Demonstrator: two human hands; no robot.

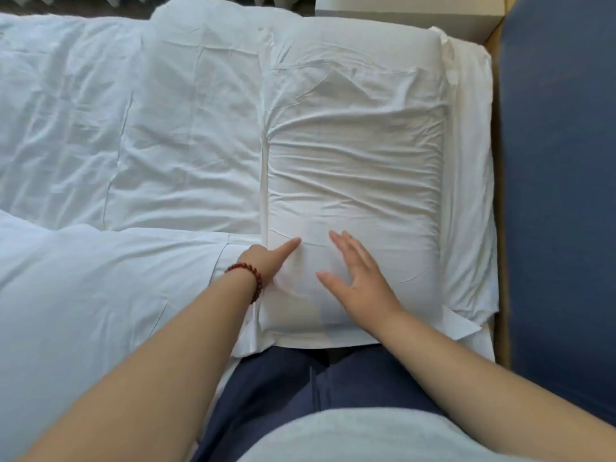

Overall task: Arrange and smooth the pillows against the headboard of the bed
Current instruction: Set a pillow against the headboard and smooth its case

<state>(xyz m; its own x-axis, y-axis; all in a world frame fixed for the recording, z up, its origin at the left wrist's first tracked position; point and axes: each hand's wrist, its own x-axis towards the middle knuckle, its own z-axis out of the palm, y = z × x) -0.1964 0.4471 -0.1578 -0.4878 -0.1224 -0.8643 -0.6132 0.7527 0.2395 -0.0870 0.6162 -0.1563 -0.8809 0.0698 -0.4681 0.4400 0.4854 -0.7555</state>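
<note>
A white pillow (353,155) lies lengthwise on the bed, its cover creased with wrinkles across the middle. A blue padded headboard (560,195) runs along the right edge, beside the pillow. My right hand (356,278) lies flat on the pillow's near end, fingers straight and spread. My left hand (270,258), with a red bead bracelet at the wrist, presses at the pillow's left edge; one finger points out over the pillow and the others are hidden in the fabric.
A rumpled white duvet (100,145) covers the bed to the left of the pillow. A white sheet (470,195) shows between pillow and headboard. A white box-like bedside unit (410,6) stands at the top. My dark blue trousers (300,388) are at the bed's near edge.
</note>
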